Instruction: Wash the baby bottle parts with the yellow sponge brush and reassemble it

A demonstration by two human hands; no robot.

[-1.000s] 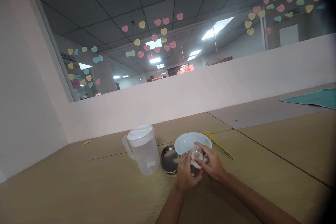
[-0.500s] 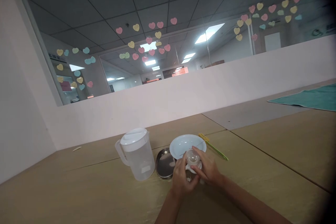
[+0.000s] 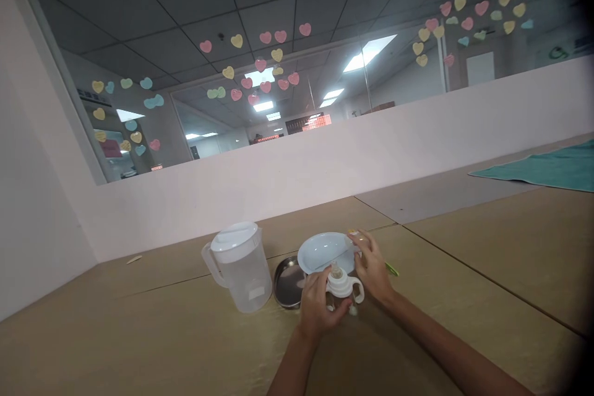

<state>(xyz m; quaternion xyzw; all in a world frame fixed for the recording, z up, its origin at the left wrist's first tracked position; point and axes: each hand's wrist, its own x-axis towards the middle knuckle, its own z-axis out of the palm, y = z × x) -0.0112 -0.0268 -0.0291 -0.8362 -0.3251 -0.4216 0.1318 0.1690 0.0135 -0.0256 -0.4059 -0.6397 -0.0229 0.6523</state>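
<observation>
My left hand is closed around a clear baby bottle with a white collar, two white handles and a thin teat on top. The bottle's lower part is partly hidden by my fingers. My right hand is apart from the bottle, with its fingertips near the far rim of a white plate. It also covers most of a yellow-green bottle brush. To the left are a lidded clear plastic pitcher and a round steel pan.
A tan table with seams runs across the view, with a small wooden stick at its far left. A teal towel lies at the far right. A white wall and window with heart-shaped notes stand behind.
My right hand has left the bottle and moved up toward the plate's far rim, over the brush. The clear dome on the bottle top no longer shows; the teat and white handles do.
</observation>
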